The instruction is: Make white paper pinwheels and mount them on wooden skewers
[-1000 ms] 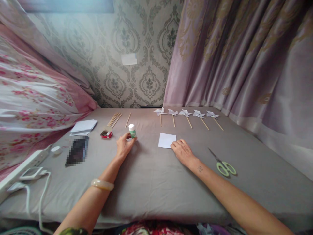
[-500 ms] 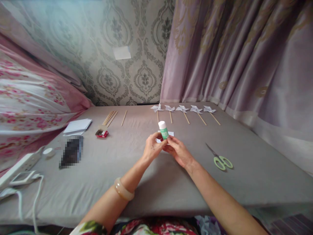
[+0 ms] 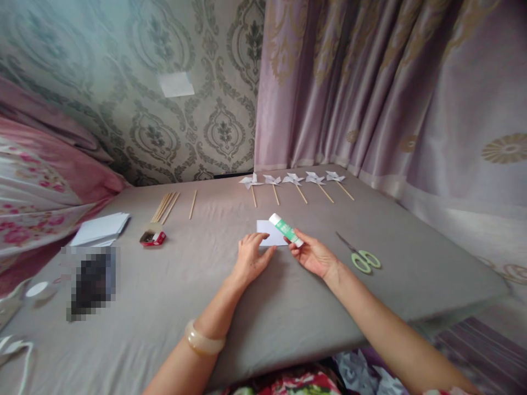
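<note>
My right hand grips a green glue stick with a white cap, tilted up and to the left over a small white paper square. The square lies flat on the grey sheet. My left hand rests on the sheet with its fingers spread, its fingertips at the near left corner of the square. A pale bangle sits on the left wrist.
Several paper pinwheels on sticks lie in a row at the back. Green scissors lie right of my hand. Bare sticks, a small red box, a paper stack and a blurred dark item lie left. Curtain hangs right.
The glue stick passed from my left hand to my right. The left hand then dropped onto the sheet beside the paper square. The view swung to the right.
</note>
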Motion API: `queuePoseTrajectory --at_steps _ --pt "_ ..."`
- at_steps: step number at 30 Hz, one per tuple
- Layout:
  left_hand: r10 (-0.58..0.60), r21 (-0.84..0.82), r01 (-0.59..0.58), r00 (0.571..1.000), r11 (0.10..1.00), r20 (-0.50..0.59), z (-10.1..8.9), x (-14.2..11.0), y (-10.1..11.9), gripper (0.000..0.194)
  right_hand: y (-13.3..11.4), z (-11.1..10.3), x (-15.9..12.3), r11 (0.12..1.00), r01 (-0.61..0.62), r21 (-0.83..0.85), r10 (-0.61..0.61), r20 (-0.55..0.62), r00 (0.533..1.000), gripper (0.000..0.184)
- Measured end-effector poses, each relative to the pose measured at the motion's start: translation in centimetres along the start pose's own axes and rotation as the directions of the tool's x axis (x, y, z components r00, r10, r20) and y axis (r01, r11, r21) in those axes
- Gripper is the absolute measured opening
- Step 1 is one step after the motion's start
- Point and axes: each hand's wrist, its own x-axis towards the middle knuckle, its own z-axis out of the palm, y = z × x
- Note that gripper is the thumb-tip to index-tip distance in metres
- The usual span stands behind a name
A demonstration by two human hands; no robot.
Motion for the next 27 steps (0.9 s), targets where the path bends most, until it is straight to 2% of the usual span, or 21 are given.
queuePoseTrajectory --at_steps 2,5,10,15,18,21,24,27 --pt "0.070 0.171 -0.070 0.998 0.983 0.004 -0.1 -0.3 -0.8 0.028 -1.6 -0.2 -0.4 0.998 0.043 -0.044 -0.047 -0.075 0.996 0.004" --pt "0.151 0.298 -0.163 0.987 0.941 0.061 -0.1 -0.8 -1.1 0.028 -4.2 -0.4 -1.0 0.979 0.166 -0.121 -0.186 -0.176 0.967 0.007" --pt "0.162 0.360 -0.208 0.975 0.910 0.154 0.3 -1.2 -0.6 0.026 -7.1 -0.3 -1.5 0.901 0.320 -0.292 -0.374 -0.154 0.914 0.013" --pt "0.164 0.380 -0.228 0.967 0.896 0.194 0.8 -1.3 -0.3 0.028 -7.1 0.2 -0.3 0.769 0.419 -0.483 -0.518 -0.085 0.851 0.031" --pt "0.150 0.389 -0.227 0.964 0.893 0.219 0.9 -1.3 -0.1 0.030 -6.4 0.7 1.4 0.615 0.472 -0.631 -0.614 -0.007 0.790 0.039" --pt "0.118 0.413 -0.214 0.962 0.885 0.245 0.9 -1.3 0.2 0.033 -5.6 1.3 3.4 0.406 0.508 -0.759 -0.691 0.108 0.714 0.044" --pt "0.108 0.439 -0.212 0.962 0.873 0.250 1.0 -1.3 0.3 0.034 -4.6 1.9 5.0 0.182 0.533 -0.826 -0.712 0.263 0.651 0.046" --pt "0.113 0.446 -0.215 0.963 0.869 0.244 1.0 -1.4 0.4 0.034 -3.7 2.4 5.7 0.018 0.532 -0.847 -0.690 0.374 0.619 0.047"
